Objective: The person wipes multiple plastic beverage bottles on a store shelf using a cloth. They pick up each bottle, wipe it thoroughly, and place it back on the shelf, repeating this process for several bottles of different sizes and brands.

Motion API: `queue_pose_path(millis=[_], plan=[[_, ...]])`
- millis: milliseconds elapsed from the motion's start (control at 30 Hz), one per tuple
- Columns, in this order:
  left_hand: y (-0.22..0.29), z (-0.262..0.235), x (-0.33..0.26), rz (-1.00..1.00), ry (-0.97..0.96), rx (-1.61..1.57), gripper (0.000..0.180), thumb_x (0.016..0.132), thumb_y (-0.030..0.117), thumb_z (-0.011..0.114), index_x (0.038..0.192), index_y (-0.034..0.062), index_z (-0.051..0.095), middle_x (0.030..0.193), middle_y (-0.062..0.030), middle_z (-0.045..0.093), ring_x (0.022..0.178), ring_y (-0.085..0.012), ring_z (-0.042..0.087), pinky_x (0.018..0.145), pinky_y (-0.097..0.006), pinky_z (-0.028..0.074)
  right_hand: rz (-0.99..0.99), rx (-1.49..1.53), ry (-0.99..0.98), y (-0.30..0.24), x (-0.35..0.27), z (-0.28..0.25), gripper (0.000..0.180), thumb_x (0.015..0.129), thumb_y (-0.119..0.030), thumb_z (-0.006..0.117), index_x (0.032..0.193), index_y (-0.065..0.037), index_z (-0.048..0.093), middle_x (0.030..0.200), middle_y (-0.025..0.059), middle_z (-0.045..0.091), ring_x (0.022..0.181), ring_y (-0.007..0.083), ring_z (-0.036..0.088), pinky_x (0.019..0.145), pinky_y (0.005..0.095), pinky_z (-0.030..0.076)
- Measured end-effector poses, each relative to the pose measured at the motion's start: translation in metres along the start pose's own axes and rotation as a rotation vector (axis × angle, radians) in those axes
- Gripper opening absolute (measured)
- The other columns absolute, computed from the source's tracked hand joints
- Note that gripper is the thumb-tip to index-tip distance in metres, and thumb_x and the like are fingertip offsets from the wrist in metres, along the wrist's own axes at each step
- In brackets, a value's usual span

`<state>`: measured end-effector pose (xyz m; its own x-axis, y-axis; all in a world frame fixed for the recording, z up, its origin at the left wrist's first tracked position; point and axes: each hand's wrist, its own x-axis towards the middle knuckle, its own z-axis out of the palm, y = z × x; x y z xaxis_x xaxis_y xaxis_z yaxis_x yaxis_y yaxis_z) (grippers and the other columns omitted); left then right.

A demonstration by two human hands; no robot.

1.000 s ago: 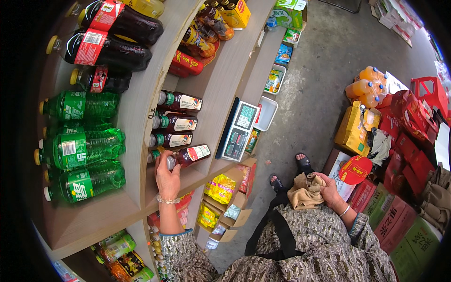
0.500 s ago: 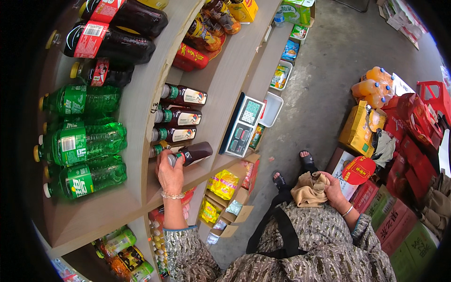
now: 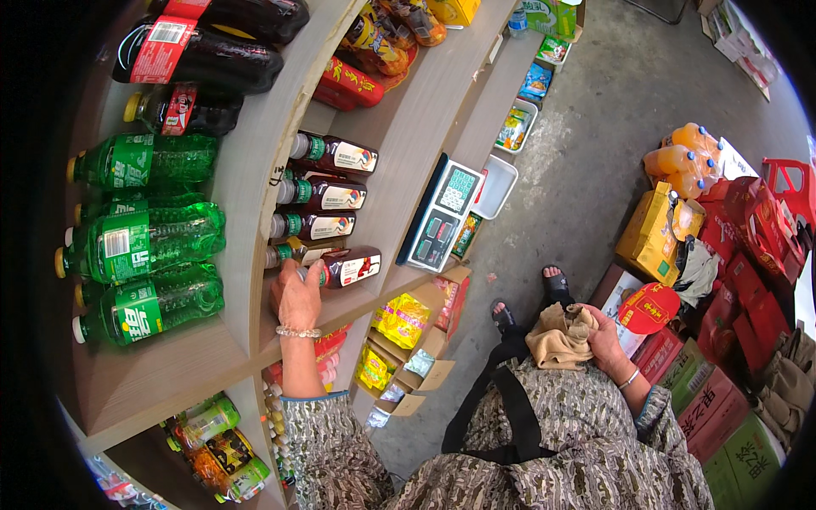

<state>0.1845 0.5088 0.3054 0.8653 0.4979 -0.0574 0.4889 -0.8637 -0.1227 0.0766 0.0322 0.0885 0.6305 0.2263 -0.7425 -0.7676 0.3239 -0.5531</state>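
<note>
My left hand [image 3: 299, 299] is closed round the neck of a dark bottle [image 3: 357, 267] with a white label, at the near end of a shelf row. Beside it stand several matching dark bottles [image 3: 340, 196] with grey caps and green neck bands. A bead bracelet circles my left wrist. In front of my body, my right hand [image 3: 605, 342] grips a crumpled tan cloth [image 3: 561, 336]; some of its fingers are hidden by the fabric.
Green bottles [image 3: 161, 242] and large cola bottles [image 3: 200, 55] fill the left shelf. A scale [image 3: 444, 212] sits on the shelf ledge. Below are cartons of yellow packets [image 3: 401, 319]. Orange drink bottles [image 3: 680, 161], a yellow box [image 3: 659, 234] and red bags [image 3: 756, 212] crowd the right.
The bottle in my left hand has turned so its white label now shows, and it sits closer to the row. My right hand still holds the cloth in about the same place.
</note>
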Motion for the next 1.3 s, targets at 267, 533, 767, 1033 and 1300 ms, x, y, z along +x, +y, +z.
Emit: queue_pose_path(millis=[267,533,767,1033,1300], plan=[[0.002,-0.007,-0.005,-0.003,-0.109,-0.164,0.045,0.077,0.026,0.08,0.103,-0.0029,0.057,0.104,-0.0274,0.065,0.098,-0.0462,0.06,0.084,-0.053,0.048,-0.024,0.05,-0.032,0.0,0.001,-0.007,0.045,0.083,0.009,0.067,0.126,-0.005,0.062,0.111,0.0037,0.068,0.098,0.0143,0.065,0.088,0.0291,0.055],[-0.005,-0.006,0.003,-0.035,-0.06,-0.045,0.043,0.075,0.022,0.082,0.101,-0.0041,0.059,0.102,-0.0274,0.067,0.097,-0.0456,0.063,0.084,-0.051,0.049,-0.016,0.013,-0.017,0.0,0.0,-0.016,0.042,0.085,0.005,0.069,0.126,-0.004,0.062,0.114,0.0042,0.068,0.101,0.015,0.065,0.089,0.0298,0.054],[-0.016,0.003,0.016,-0.059,0.003,-0.026,0.041,0.072,0.015,0.083,0.102,-0.003,0.061,0.105,-0.0245,0.066,0.101,-0.0427,0.062,0.087,-0.048,0.049,-0.014,-0.015,0.0,0.0,0.001,-0.019,0.042,0.084,0.007,0.067,0.125,-0.004,0.062,0.113,0.0042,0.068,0.1,0.0146,0.065,0.089,0.0296,0.054],[-0.016,0.009,0.019,-0.157,0.093,0.067,0.058,0.076,0.017,0.081,0.119,-0.0047,0.05,0.12,-0.0271,0.058,0.114,-0.0438,0.055,0.095,-0.05,0.046,0.013,0.005,-0.003,-0.005,0.002,-0.023,0.043,0.084,0.008,0.065,0.126,-0.003,0.061,0.114,0.0051,0.068,0.101,0.015,0.065,0.09,0.0299,0.054],[0.006,-0.015,-0.038,0.092,0.24,0.093,0.074,0.084,0.01,0.07,0.144,-0.0075,0.031,0.134,-0.0304,0.049,0.123,-0.0475,0.047,0.106,-0.05,0.039,0.031,0.005,-0.041,-0.012,0.012,-0.028,0.042,0.085,0.008,0.065,0.125,-0.003,0.061,0.113,0.0055,0.069,0.1,0.0155,0.066,0.09,0.0298,0.055]])
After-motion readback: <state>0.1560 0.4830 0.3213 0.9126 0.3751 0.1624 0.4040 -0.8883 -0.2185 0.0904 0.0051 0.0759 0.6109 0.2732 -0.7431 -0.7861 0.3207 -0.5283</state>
